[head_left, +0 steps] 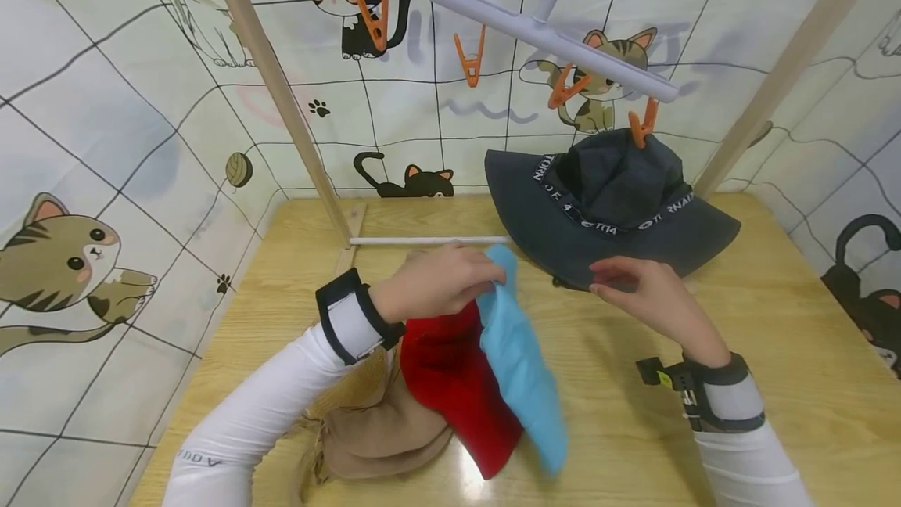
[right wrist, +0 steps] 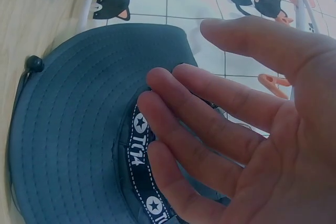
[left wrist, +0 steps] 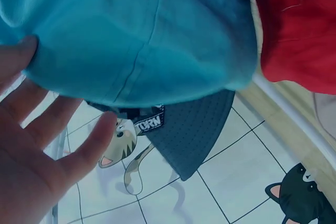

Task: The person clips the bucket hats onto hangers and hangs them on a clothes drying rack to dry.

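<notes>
My left hand [head_left: 450,280] pinches the edge of a light blue fabric hat [head_left: 519,370], which hangs down from the fingertips. In the left wrist view the hat [left wrist: 142,35] shows a curved seam, and the thumb presses its edge. A red cloth item [head_left: 457,382] lies behind it, on top of a beige item [head_left: 380,429]. My right hand [head_left: 651,296] holds nothing, its fingers relaxed in front of a dark grey bucket hat [head_left: 619,186]. That hat hangs from an orange clip [head_left: 644,125], its lettered band [right wrist: 140,148] near the fingers in the right wrist view.
A white rod [head_left: 521,26] runs across the top of a wooden frame [head_left: 281,100]. More orange clips [head_left: 470,57] hang there. The frame's low crossbar [head_left: 429,240] lies near the back of the wooden table [head_left: 598,444]. Cat-printed walls [head_left: 141,139] surround the table.
</notes>
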A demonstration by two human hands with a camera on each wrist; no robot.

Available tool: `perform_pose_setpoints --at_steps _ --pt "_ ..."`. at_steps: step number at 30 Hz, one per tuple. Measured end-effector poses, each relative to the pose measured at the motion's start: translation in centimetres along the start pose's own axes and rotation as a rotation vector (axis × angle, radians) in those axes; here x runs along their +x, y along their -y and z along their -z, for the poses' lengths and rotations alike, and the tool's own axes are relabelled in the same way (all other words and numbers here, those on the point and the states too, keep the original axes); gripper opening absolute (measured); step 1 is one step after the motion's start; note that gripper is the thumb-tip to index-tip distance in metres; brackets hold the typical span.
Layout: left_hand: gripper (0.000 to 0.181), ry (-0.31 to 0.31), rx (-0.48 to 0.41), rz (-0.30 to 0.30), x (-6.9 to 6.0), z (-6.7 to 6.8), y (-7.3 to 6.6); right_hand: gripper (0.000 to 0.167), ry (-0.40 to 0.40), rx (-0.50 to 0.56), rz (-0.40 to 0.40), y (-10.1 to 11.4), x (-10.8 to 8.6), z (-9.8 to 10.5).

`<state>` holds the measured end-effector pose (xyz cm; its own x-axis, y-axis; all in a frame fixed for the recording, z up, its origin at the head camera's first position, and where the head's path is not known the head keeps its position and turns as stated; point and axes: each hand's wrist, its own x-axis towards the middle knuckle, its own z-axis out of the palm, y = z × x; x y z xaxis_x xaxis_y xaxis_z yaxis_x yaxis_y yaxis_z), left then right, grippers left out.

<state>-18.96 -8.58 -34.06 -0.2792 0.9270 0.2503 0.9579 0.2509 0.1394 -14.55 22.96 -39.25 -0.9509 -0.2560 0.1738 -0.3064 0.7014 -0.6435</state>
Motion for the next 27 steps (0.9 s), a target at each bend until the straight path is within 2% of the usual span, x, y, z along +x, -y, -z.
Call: perform_pose_setpoints --at_steps 5,12,18,23,27 --pt "0.016 -0.145 -0.052 0.005 -0.2 0.9 0.3 0.026 -0.003 -0.034 0.001 0.1 0.4 0.2" --pt "0.017 -0.232 -0.067 0.088 -0.8 2.1 0.6 0.026 -0.001 -0.029 0.013 0.4 0.8 0.5" --pt "0.015 -0.383 -0.114 0.102 -0.8 2.9 0.9 0.024 -0.011 -0.026 0.058 0.6 1.6 0.9" --pt "0.009 -0.485 -0.069 0.199 -1.1 3.8 1.5 0.024 0.002 -0.02 0.079 1.2 3.2 1.4" --pt "0.004 -0.521 -0.032 0.288 -1.5 4.4 2.4 0.025 0.015 -0.037 0.095 2.3 4.5 1.9"
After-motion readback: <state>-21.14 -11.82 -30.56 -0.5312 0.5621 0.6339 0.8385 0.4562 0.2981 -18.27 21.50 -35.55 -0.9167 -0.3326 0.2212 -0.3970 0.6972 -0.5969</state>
